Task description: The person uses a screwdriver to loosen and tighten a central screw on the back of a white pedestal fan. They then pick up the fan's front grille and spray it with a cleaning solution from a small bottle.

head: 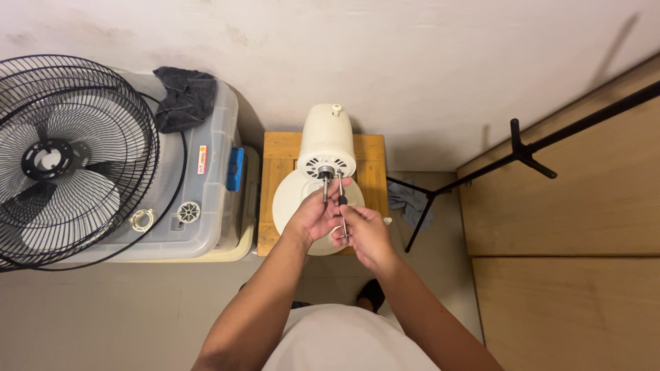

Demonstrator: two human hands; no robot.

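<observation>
Against a pale wall, a small wooden table (282,154) carries a cream fan motor (326,141). The left hand (313,218) closes around its steel shaft (324,187); the right hand (364,230) pinches a thin screwdriver (342,203). The shaft looks stiff and slippery; the motor seems heavy.

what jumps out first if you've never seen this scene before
In the centre, a cream fan motor stands on a small wooden stool, with the left hand and the right hand just below it; the right hand holds a screwdriver up to the motor's face. At far left, the black fan cage with its blades lies on a clear bin.
</observation>
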